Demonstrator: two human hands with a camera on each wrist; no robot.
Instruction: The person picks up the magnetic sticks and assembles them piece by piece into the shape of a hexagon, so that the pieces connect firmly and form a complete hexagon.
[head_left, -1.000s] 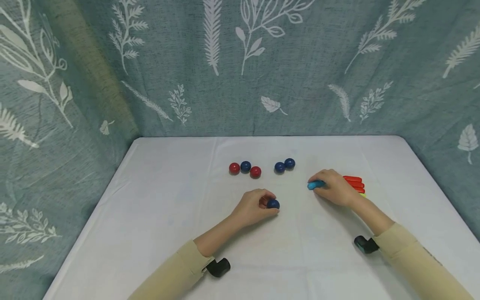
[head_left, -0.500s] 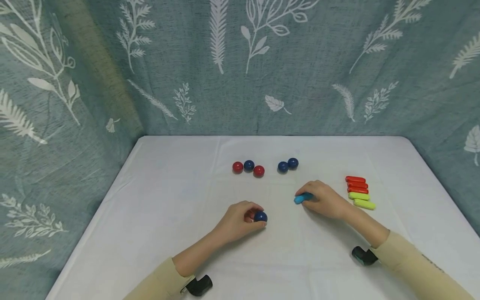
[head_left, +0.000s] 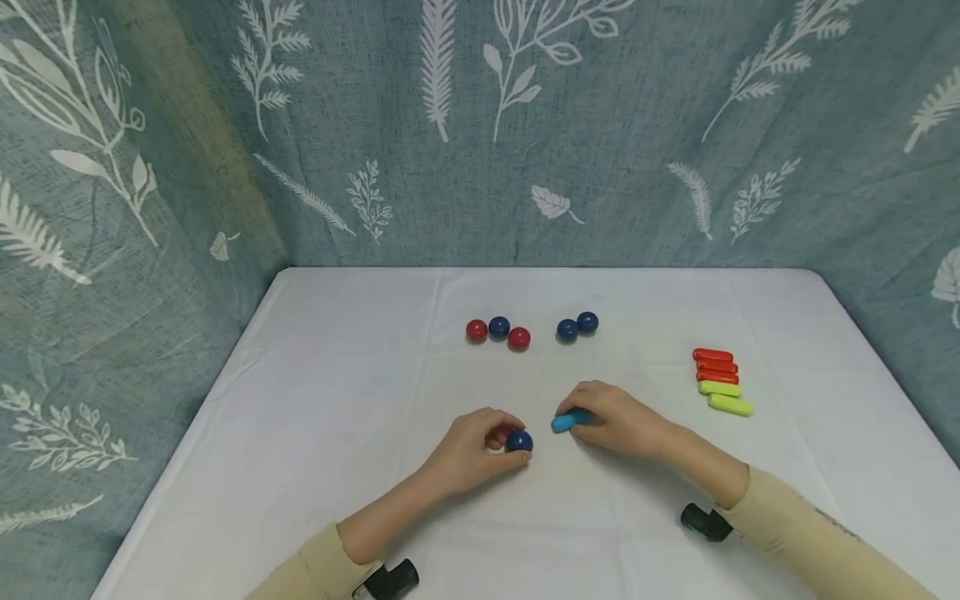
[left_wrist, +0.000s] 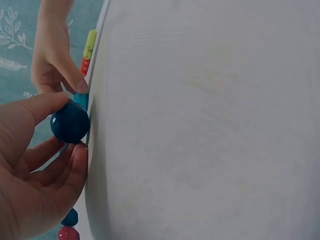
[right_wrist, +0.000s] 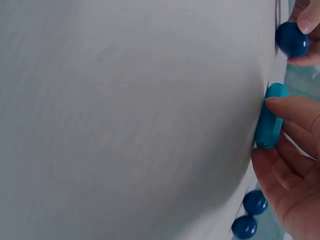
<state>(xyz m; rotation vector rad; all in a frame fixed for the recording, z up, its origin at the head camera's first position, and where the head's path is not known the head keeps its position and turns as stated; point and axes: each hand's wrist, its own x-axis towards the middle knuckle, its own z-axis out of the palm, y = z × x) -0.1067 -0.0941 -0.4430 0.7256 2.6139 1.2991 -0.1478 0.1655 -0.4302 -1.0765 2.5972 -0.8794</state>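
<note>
Head cam: glossy blue ball [head_left: 519, 442] pinched in the left hand [head_left: 468, 452], smooth light-blue stick [head_left: 567, 421] pinched in the right hand [head_left: 621, 419] near it, midway across a creased white cloth [head_left: 337, 392]; shiny balls [head_left: 519, 338] and stubby red sticks [head_left: 717, 367] lie farther back.

In head view, right hand [head_left: 617, 421] partly hides blue stick [head_left: 567, 421]; left sleeve [head_left: 311, 568] cropped; right sleeve marking [head_left: 837, 523] illegible, possibly lettering.
</note>
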